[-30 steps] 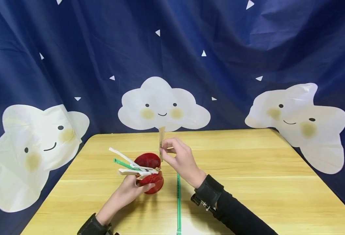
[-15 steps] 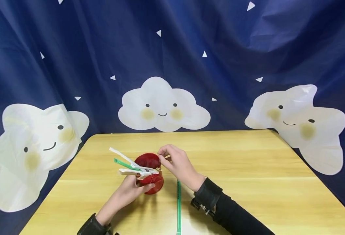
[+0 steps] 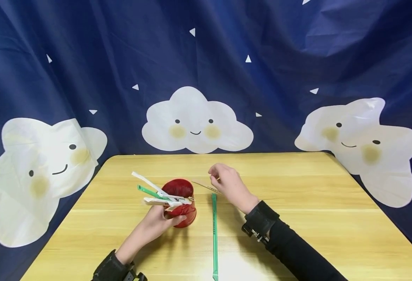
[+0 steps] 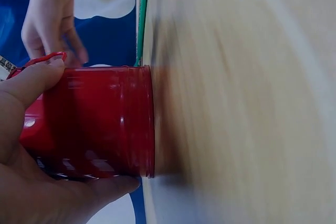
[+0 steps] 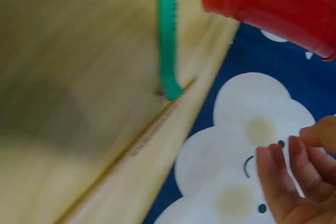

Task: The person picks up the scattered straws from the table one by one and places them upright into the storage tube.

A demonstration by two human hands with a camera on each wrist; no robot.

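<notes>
My left hand [image 3: 157,223] grips a glossy red cup [image 3: 188,217] low on its side, thumb across the front. In the left wrist view its fingers are wrapped round the cup [image 4: 89,124]. Several slim sticks lean over the cup's left rim, among them a white one [image 3: 145,180] and a green one [image 3: 149,191]. My right hand [image 3: 232,184] hovers to the right of the cup, fingers loosely bent, with nothing in them. Beneath it a thin brown printed stick [image 3: 204,186] lies on the table. Its far end is partly hidden by the hand.
A long green printed stick [image 3: 215,230] lies on the wooden table [image 3: 318,203], pointing toward the front edge. Its back end is close to the brown stick. Behind the table hangs a dark blue curtain [image 3: 276,78] with cloud faces.
The brown stick, earlier upright in my right hand beside the cup, now lies on the table behind the green stick. My right hand has let go and moved right. The left hand keeps its grip.
</notes>
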